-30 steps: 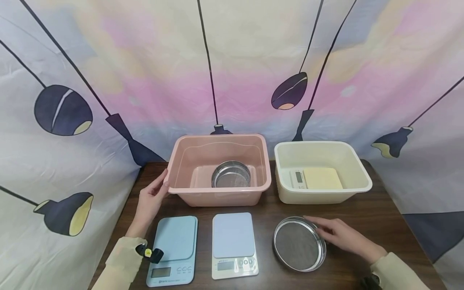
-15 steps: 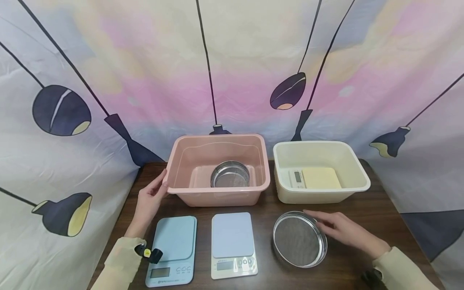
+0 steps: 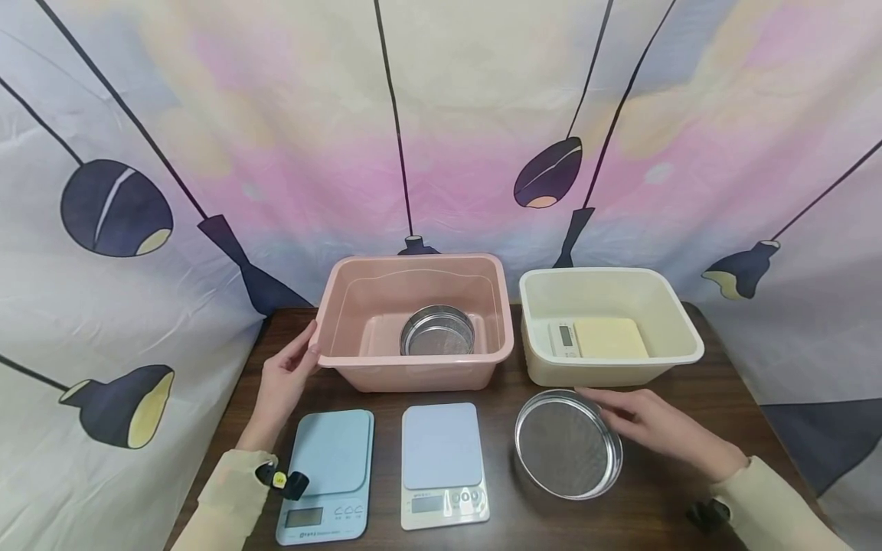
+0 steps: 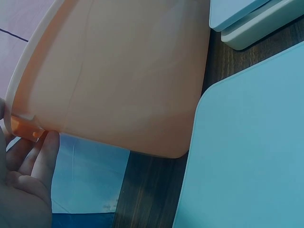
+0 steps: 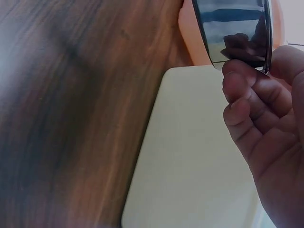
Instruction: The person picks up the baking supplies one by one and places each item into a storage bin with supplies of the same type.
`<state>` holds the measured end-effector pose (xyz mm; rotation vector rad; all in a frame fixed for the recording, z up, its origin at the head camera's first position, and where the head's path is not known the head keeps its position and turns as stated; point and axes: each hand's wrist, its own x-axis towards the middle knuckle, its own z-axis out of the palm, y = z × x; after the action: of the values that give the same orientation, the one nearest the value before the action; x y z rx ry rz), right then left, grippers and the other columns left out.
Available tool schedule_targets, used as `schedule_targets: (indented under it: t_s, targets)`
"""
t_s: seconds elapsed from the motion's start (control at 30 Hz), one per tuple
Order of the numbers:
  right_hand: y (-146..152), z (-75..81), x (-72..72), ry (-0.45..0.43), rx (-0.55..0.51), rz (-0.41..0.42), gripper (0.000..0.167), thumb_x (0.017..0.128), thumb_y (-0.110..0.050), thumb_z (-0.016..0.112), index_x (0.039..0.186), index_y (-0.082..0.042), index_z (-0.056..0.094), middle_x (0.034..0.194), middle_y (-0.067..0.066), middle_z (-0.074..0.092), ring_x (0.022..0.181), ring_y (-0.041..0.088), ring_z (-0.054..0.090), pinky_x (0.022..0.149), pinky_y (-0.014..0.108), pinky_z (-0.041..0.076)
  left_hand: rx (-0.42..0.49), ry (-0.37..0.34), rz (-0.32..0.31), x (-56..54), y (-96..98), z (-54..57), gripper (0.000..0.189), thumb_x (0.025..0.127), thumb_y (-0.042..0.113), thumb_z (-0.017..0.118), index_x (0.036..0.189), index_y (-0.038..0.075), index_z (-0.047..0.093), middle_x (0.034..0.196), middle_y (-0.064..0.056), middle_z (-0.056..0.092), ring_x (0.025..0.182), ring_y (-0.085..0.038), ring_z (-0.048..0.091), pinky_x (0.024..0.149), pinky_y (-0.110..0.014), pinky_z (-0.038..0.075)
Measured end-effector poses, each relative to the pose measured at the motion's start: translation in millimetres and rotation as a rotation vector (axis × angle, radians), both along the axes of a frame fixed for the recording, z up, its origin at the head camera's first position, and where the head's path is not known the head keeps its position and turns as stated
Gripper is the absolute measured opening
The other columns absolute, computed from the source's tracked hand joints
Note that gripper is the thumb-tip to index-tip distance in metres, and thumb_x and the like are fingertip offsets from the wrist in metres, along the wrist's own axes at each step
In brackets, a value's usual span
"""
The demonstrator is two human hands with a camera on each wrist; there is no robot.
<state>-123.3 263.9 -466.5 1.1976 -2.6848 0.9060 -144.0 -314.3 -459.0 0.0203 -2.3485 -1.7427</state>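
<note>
My right hand [image 3: 658,425] pinches the rim of a round metal sieve [image 3: 568,444] between thumb and fingers. The sieve hangs above the table with its mesh visible. In the right wrist view, the fingers [image 5: 240,85] meet its shiny side wall. At the left, my left hand [image 3: 282,383] grips the rim of a pink plastic basin [image 3: 420,375]; in the left wrist view its fingertips [image 4: 47,147] curl under that rim. Inside the basin lies a smaller metal sieve [image 3: 439,333].
A cream basin [image 3: 599,375] stands at the back right with a yellow-topped kitchen scale [image 3: 609,338] in it. On the dark wooden table [image 3: 496,528] lie a blue kitchen scale [image 3: 331,451] and a white one [image 3: 443,448]. A patterned cloth [image 3: 468,115] hangs behind.
My right hand has lifted the round sieve off the table and moved it slightly away from me. My left hand keeps its hold on the pink basin.
</note>
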Motion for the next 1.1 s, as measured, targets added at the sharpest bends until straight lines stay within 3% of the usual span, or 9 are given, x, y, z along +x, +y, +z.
schedule_targets:
  t_s: [0.2,0.4,0.6,0.67,0.73,0.83,0.93,1.1]
  targets:
    - [-4.8,12.3,-4.4,0.010,0.005,0.011,0.051,0.091,0.005,0.073,0.139,-0.013,0.068,0.122,0.004,0.076,0.092,-0.004,0.059,0.088,0.005,0.047,0.008,0.000,-0.002,0.7,1.0,1.6,0.048,0.108,0.011,0.058,0.155,0.009,0.050,0.157,-0.018,0.047,0.102,0.015,0.061,0.086,-0.015,0.057]
    - [-9.5,24.6,-9.0,0.009,0.006,0.036,0.052,0.092,0.006,0.072,0.141,-0.010,0.066,0.122,0.007,0.075,0.088,-0.002,0.057,0.077,0.009,0.047,-0.001,0.005,-0.007,0.4,0.5,1.7,0.048,0.108,0.015,0.059,0.154,0.009,0.050,0.157,-0.019,0.047,0.102,0.015,0.061,0.084,-0.012,0.057]
    - [-14.4,36.7,-16.3,0.043,0.030,0.029,0.054,0.090,0.006,0.073,0.141,-0.011,0.067,0.134,0.013,0.070,0.102,0.001,0.059,0.087,0.010,0.049,0.004,0.007,-0.007,0.9,0.7,1.5,0.048,0.107,0.014,0.059,0.154,0.007,0.050,0.157,-0.020,0.046,0.102,0.016,0.061,0.084,-0.012,0.056]
    - [-15.7,41.4,-18.2,0.021,0.025,0.028,0.052,0.091,0.006,0.072,0.140,-0.011,0.067,0.127,0.010,0.073,0.090,-0.003,0.058,0.076,0.011,0.050,0.006,0.007,-0.007,0.7,1.0,1.4,0.048,0.108,0.014,0.059,0.154,0.007,0.050,0.156,-0.020,0.047,0.102,0.016,0.061,0.084,-0.012,0.056]
    - [-17.3,47.1,-19.9,-0.010,0.013,0.034,0.050,0.093,0.005,0.070,0.140,-0.011,0.067,0.110,0.003,0.076,0.075,-0.007,0.051,0.063,0.013,0.047,0.001,0.006,-0.004,0.5,1.2,1.4,0.049,0.108,0.015,0.060,0.154,0.008,0.050,0.156,-0.021,0.047,0.102,0.015,0.061,0.084,-0.012,0.056]
    - [-19.6,55.4,-23.0,-0.038,0.003,0.050,0.048,0.095,0.004,0.068,0.141,-0.010,0.066,0.080,-0.015,0.061,0.058,-0.009,0.032,0.049,0.014,0.038,-0.002,0.010,-0.006,-0.1,1.1,1.5,0.049,0.107,0.017,0.060,0.154,0.007,0.049,0.156,-0.021,0.047,0.102,0.015,0.061,0.084,-0.012,0.056]
    - [-21.9,62.5,-27.7,-0.022,0.004,0.066,0.047,0.095,0.004,0.068,0.141,-0.009,0.066,0.072,-0.023,0.042,0.057,-0.010,0.029,0.048,0.013,0.036,-0.002,0.009,-0.008,-0.2,1.1,1.8,0.049,0.107,0.017,0.060,0.154,0.008,0.050,0.156,-0.021,0.047,0.102,0.015,0.061,0.084,-0.012,0.056]
    - [-26.3,73.3,-37.3,-0.006,0.011,0.083,0.048,0.096,0.002,0.067,0.142,-0.011,0.064,0.068,-0.027,0.039,0.055,-0.010,0.031,0.048,0.012,0.037,-0.007,0.002,-0.003,0.7,0.6,1.0,0.048,0.108,0.015,0.059,0.154,0.009,0.050,0.156,-0.020,0.047,0.102,0.015,0.061,0.083,-0.012,0.057]
